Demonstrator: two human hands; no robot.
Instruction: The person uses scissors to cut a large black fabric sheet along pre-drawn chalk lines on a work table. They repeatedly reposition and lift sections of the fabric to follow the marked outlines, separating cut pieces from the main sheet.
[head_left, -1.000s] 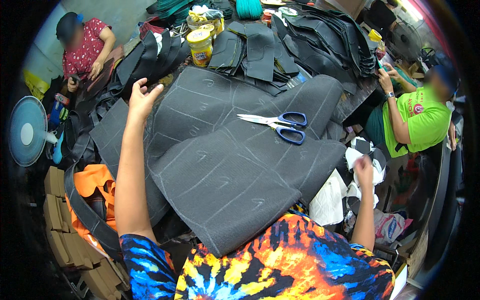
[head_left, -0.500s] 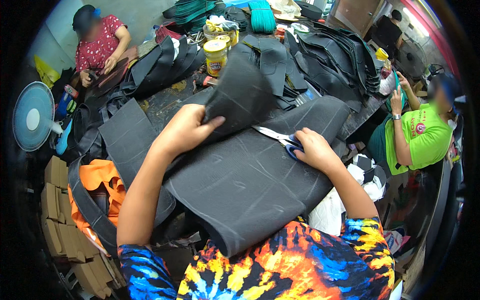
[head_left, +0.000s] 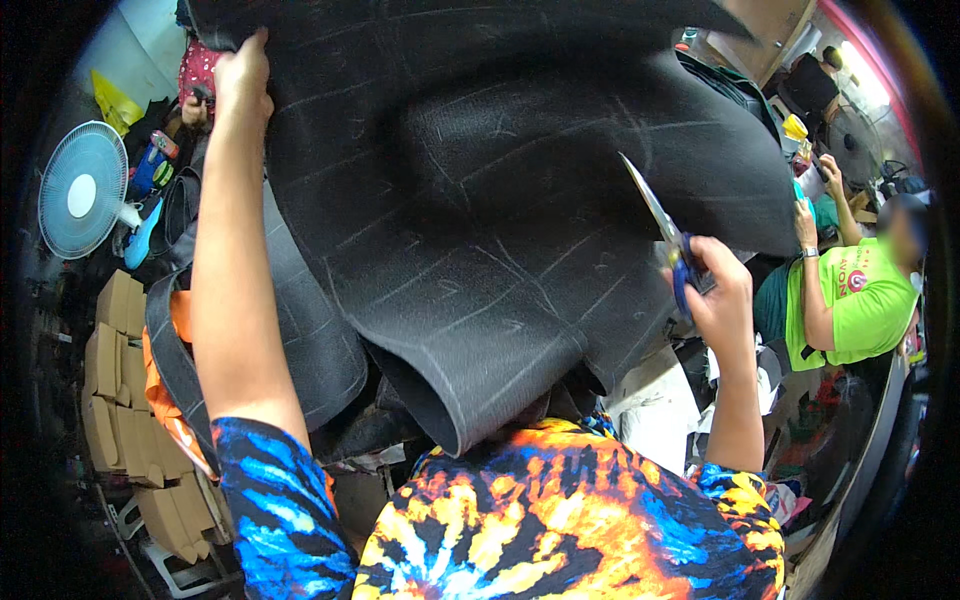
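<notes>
A large black sheet, like leather or rubber, [head_left: 470,290] with pale drawn lines fills the middle and top of the view. Its near end curls into a loose roll by my body. High at the far left, my left hand [head_left: 246,82] is closed on the sheet's edge and holds it up. My right hand [head_left: 724,295] grips the scissors [head_left: 656,208] by their blue handles, over the sheet's right part. The blades look shut, pointing up and to the left. The raised sheet hides most of the tabletop.
A fan [head_left: 82,196] stands at the left, above stacked brown cardboard pieces [head_left: 125,400]. Orange material [head_left: 180,318] and another black sheet [head_left: 310,325] lie beside my left arm. A person in a green shirt [head_left: 855,305] works at the right; another person's red sleeve [head_left: 198,68] shows far left.
My left hand has moved up and left, lifting and spreading the black sheet so it covers the table items. My right hand has moved right with the scissors, whose blades now point more upward.
</notes>
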